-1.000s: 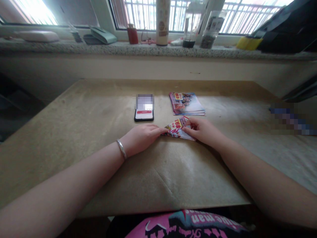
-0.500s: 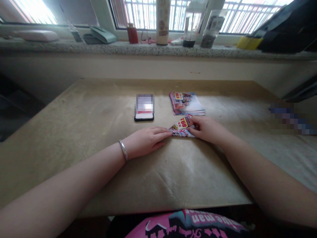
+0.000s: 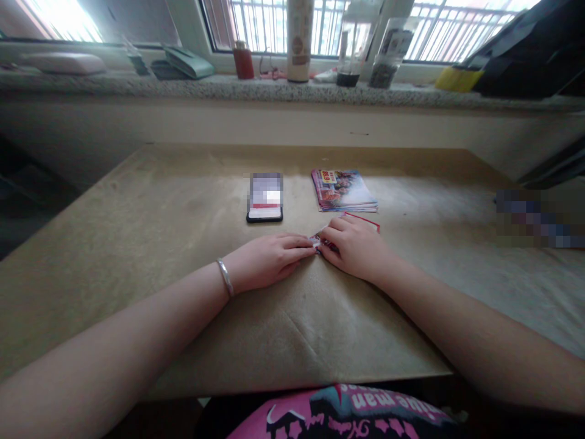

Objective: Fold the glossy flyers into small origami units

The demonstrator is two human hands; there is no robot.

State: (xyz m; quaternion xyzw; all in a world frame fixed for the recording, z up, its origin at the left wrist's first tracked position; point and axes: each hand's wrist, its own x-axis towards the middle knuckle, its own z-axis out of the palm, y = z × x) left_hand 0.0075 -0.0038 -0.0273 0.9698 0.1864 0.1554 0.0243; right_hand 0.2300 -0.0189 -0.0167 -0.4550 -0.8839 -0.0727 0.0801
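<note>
A printed paper flyer (image 3: 369, 223), partly folded, lies on the table in front of me. Much of it is hidden under my right hand (image 3: 354, 247); a pale flap with a red edge shows beyond the knuckles. The right fingers are bent and closed on the flyer near its left tip. My left hand (image 3: 274, 259), with a silver bangle at the wrist, rests on the table with its fingers stretched out. Its fingertips touch the flyer's left point, close to the right fingertips. Just behind the flyer sits a stack of similar glossy flyers (image 3: 347, 190).
A phone (image 3: 265, 196) with a blurred screen lies left of the stack on the tan table (image 3: 183, 189). At the right edge is a blurred object (image 3: 539, 219). Bottles, including a red one (image 3: 243, 61), and a green case (image 3: 189, 63) stand along the stone windowsill (image 3: 256, 91).
My right hand has moved left across the flyer, toward the left fingertips. The upper part with the printed price no longer shows; a red-edged flap does. My left hand stays in place.
</note>
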